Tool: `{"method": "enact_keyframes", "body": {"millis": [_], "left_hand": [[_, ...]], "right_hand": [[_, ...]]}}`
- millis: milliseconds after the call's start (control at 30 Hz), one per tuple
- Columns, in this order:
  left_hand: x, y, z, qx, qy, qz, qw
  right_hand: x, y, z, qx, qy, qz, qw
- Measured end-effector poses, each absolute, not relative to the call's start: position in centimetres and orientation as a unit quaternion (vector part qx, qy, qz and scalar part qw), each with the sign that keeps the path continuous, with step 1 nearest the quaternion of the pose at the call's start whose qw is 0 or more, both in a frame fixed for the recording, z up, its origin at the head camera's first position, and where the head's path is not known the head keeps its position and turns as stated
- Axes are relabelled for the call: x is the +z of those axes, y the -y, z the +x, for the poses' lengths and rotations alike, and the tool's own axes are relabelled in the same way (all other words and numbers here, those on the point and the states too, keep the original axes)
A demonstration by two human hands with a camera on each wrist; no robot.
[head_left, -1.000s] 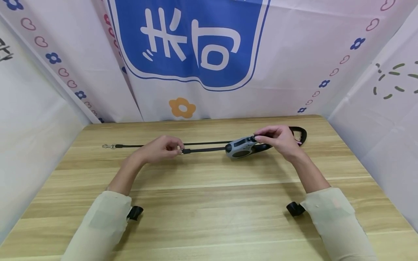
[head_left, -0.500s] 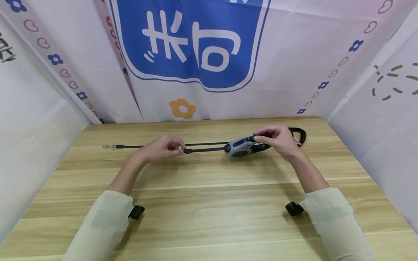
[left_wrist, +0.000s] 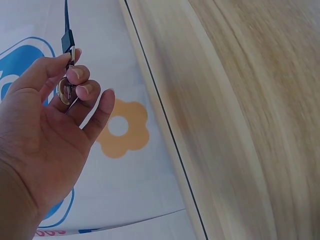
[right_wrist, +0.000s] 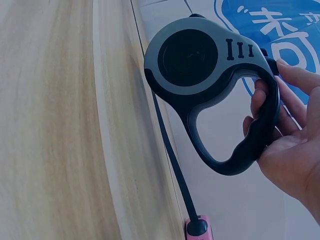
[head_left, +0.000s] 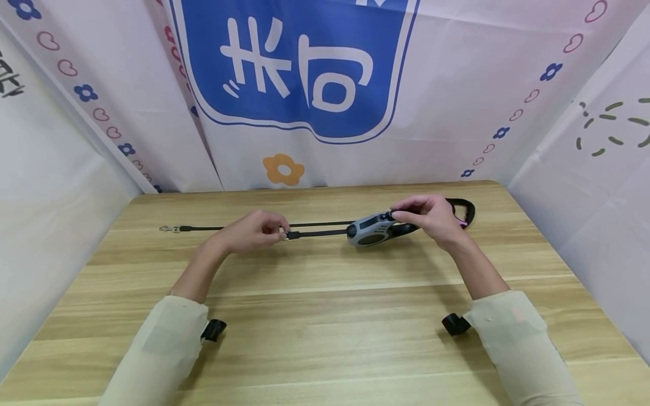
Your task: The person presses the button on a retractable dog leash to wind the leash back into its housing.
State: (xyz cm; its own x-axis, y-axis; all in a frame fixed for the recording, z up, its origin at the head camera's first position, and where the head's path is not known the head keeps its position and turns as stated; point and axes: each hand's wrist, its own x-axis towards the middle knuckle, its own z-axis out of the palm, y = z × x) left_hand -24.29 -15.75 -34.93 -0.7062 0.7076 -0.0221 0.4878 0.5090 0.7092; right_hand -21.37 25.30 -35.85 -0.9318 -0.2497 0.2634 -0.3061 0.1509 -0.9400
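Observation:
My right hand (head_left: 431,220) grips the black looped handle of a grey and black retractable dog leash (head_left: 373,230). In the right wrist view, the fingers go round the handle (right_wrist: 270,107) and the thumb is on the button at its top. A short length of flat black strap (head_left: 322,233) runs straight from the casing toward my left hand (head_left: 254,230). That hand pinches the metal clip (left_wrist: 65,92) at the strap's end between thumb and fingers. Both leash and strap are held close over the table's far part.
Behind, a second black strap (head_left: 203,228) lies along the wooden table (head_left: 325,327), its metal clip (head_left: 169,228) at the left. It leads right to a pink leash casing (right_wrist: 206,232) with a black handle (head_left: 469,211). A printed white cloth (head_left: 431,146) hangs behind the table.
My right hand and the grey leash have shifted slightly left, and my left hand slightly right. The stretch of strap between them looks a little shorter. Both grips stay the same.

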Motion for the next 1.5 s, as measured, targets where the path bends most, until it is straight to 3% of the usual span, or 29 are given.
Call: {"method": "enact_keyframes", "body": {"millis": [1500], "left_hand": [[-34.92,14.93,-24.29,0.371,-0.841,0.355,0.173]], "right_hand": [[-35.80,-24.94,-21.47,0.647,0.737,0.194,0.023]]}}
